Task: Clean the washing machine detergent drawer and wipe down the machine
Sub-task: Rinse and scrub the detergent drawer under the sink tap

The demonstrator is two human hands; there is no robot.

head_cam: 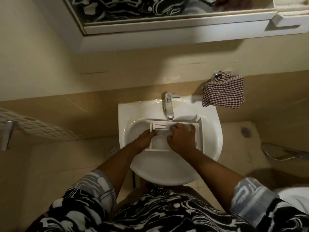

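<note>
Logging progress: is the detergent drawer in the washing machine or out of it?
Out. The detergent drawer lies in the sink under the faucet, with the left hand and right hand on it.

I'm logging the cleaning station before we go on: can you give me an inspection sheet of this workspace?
Surface: white sink; running water cannot be told.
Job's things: detergent drawer in the basin under the faucet.
Clutter: nothing seen.
Hands: left hand holds the drawer's left side; right hand over its right part, fingers curled.
Cables: nothing seen; a spray hose at right.
Surroundings: checked cloth on the wall, mirror cabinet above, perforated basket left.
</note>
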